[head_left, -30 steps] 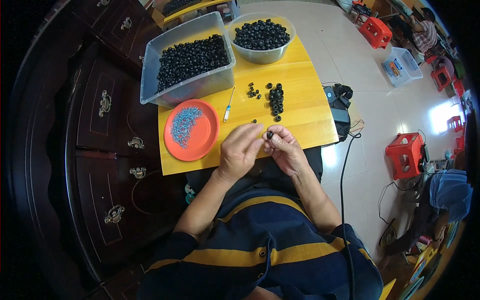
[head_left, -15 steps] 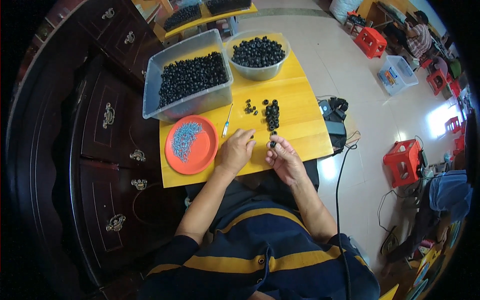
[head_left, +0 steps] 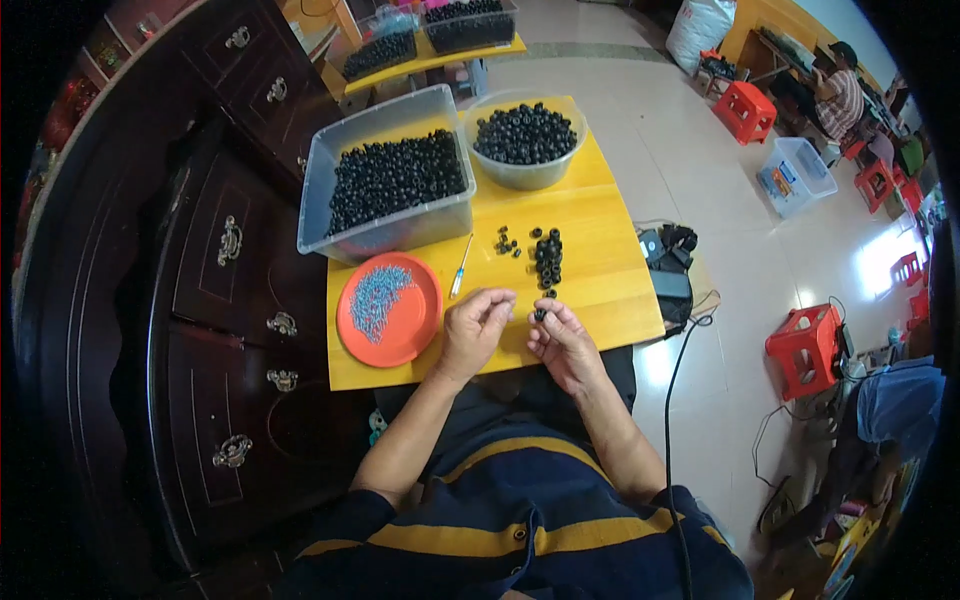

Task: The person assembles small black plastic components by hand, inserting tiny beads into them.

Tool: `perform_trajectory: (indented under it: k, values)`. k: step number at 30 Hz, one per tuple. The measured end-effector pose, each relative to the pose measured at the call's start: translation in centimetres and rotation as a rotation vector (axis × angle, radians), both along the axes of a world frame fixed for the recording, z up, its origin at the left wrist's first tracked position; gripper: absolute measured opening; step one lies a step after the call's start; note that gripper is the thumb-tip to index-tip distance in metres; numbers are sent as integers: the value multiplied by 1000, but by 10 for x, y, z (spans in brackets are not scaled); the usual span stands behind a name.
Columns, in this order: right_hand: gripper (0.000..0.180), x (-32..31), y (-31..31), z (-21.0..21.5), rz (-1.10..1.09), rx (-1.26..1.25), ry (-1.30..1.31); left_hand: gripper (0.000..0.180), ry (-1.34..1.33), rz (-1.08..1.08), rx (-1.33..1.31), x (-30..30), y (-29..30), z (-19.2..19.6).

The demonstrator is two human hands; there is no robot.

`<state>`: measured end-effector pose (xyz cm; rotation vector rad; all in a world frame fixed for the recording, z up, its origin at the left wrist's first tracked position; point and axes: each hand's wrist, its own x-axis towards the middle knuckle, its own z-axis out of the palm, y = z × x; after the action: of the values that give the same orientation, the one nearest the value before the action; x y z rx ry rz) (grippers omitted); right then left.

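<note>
Over the near edge of the yellow table (head_left: 600,318), my right hand (head_left: 568,345) pinches a small round black plastic part (head_left: 541,314) between thumb and fingers. My left hand (head_left: 474,328) is just to its left, thumb and fingertips pressed together; whatever they hold is too small to make out. A short gap separates the two hands. Beyond them stands a cluster of similar black parts (head_left: 549,258), with a few smaller black pieces (head_left: 507,242) to its left. A red plate (head_left: 425,335) of small silvery screws (head_left: 376,300) lies left of my left hand.
A screwdriver (head_left: 460,272) lies between plate and cluster. Behind are a clear rectangular bin (head_left: 400,228) and a round tub (head_left: 520,176), both full of black parts. A dark drawer cabinet (head_left: 200,330) borders the left; a black cable (head_left: 668,420) hangs on the right.
The whole view has shifted, so the table appears slightly lower. My left fingertips have closed together and come a little nearer the right hand, which still holds the black part.
</note>
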<state>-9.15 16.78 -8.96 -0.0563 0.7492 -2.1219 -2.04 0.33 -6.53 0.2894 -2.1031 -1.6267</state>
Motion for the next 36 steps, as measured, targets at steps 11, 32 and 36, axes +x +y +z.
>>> perform_trajectory:
  k: [11,32,36]
  values:
    - [26,0,-7,4,-11,46,86,17,-37,-1,8,6,5,18]
    - [20,2,-8,6,-21,30,116,12,62,-53,-108,5,7,28]
    - [20,1,-9,4,-27,25,113,11,38,-43,-8,6,8,21]
